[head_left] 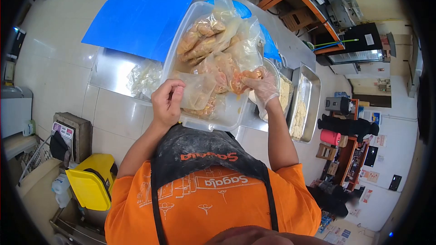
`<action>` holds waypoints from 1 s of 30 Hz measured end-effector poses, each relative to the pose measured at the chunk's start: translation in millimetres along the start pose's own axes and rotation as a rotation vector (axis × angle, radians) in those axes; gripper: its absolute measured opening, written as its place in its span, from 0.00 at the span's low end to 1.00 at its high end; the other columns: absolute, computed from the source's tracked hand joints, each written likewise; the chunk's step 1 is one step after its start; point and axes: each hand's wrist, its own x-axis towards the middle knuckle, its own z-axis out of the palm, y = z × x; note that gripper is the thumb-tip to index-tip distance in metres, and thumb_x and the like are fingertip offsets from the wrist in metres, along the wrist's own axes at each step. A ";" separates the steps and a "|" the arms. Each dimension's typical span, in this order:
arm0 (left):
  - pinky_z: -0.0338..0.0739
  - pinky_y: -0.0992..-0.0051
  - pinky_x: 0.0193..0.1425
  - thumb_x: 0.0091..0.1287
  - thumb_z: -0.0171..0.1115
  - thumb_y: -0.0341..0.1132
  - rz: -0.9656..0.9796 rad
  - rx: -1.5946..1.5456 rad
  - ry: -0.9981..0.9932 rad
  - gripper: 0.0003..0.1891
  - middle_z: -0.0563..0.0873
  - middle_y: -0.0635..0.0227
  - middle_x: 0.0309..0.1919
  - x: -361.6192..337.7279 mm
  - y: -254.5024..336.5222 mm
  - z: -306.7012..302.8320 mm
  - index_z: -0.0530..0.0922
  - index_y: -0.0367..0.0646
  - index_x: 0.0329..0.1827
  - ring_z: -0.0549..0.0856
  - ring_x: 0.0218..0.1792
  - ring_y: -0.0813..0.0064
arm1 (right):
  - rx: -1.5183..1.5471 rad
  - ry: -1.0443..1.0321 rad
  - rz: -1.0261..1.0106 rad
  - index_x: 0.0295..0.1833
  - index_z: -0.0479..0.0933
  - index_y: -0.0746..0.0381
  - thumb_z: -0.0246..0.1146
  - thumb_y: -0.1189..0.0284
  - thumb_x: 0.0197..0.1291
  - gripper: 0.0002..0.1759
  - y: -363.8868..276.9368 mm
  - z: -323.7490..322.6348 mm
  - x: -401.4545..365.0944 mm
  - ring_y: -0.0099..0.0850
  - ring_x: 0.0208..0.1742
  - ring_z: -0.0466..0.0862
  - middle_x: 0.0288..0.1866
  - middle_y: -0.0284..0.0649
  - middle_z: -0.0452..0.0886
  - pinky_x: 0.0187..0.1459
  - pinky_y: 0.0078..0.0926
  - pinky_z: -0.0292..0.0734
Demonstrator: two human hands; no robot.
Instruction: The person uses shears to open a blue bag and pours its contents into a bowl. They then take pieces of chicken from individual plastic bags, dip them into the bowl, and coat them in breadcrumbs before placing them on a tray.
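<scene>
While your bare left hand (167, 102) pinched the bag (198, 91) between thumb and fingers over the tub's near part, your gloved right hand (265, 87) had its fingers closed on meat (240, 81) above the tub (210, 124). You seemed to be handling a loose portion; any further move called for a steady bag and a light grip. Farther off, filled bags (204, 36) lay in the tub, with a tray (309, 88) apart to the right.

Glossy pale floor tiles (54, 59) stretch left of the grip, a yellow plastic bin (93, 183) nearer; far right, orange-brown wooden shelving (349, 159) stands against a white wall (399, 131).
</scene>
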 end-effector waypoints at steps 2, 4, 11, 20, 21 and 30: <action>0.67 0.82 0.28 0.70 0.58 0.31 -0.004 0.002 -0.006 0.07 0.79 0.71 0.25 0.2 0.0 0.1 0.80 0.35 0.40 0.74 0.25 0.85 | -0.443 0.075 -0.073 0.40 0.77 0.62 0.70 0.76 0.55 0.09 1.9 -3.0 3.1 0.25 0.27 0.81 0.31 0.36 0.84 0.30 0.28 0.78; 0.67 0.82 0.28 0.70 0.58 0.31 -0.010 0.001 -0.008 0.07 0.80 0.71 0.25 0.4 0.3 0.0 0.80 0.35 0.40 0.74 0.25 0.85 | -0.162 -0.003 0.033 0.41 0.78 0.62 0.69 0.76 0.56 0.08 -12.1 -6.4 -2.4 0.25 0.27 0.81 0.31 0.36 0.83 0.30 0.28 0.77; 0.68 0.82 0.29 0.70 0.58 0.30 -0.001 -0.001 -0.019 0.07 0.81 0.70 0.27 0.6 0.4 -0.6 0.80 0.35 0.40 0.76 0.26 0.84 | 0.363 -0.166 0.242 0.42 0.78 0.66 0.63 0.78 0.60 0.05 -15.7 -32.5 -5.8 0.26 0.25 0.80 0.31 0.39 0.83 0.29 0.26 0.76; 0.67 0.82 0.30 0.71 0.57 0.31 -0.006 0.010 -0.026 0.08 0.79 0.71 0.26 1.8 -2.2 2.3 0.79 0.34 0.40 0.73 0.26 0.85 | -0.021 0.005 0.228 0.41 0.78 0.69 0.64 0.75 0.61 0.08 17.7 -32.9 -2.7 0.22 0.21 0.74 0.24 0.36 0.79 0.23 0.22 0.70; 0.67 0.82 0.30 0.71 0.57 0.31 -0.006 0.020 -0.028 0.07 0.79 0.72 0.26 2.5 -1.1 2.3 0.79 0.35 0.40 0.73 0.26 0.85 | -0.013 -0.010 0.242 0.41 0.78 0.69 0.64 0.75 0.61 0.08 19.6 -33.6 -3.9 0.21 0.21 0.74 0.24 0.36 0.78 0.23 0.21 0.69; 0.67 0.82 0.32 0.72 0.55 0.30 -0.030 0.068 0.041 0.07 0.79 0.73 0.27 -0.1 -0.6 6.1 0.80 0.36 0.40 0.73 0.27 0.86 | 0.322 -0.107 0.135 0.43 0.78 0.67 0.63 0.75 0.63 0.07 -20.4 -83.7 -42.7 0.20 0.24 0.71 0.29 0.34 0.78 0.26 0.18 0.67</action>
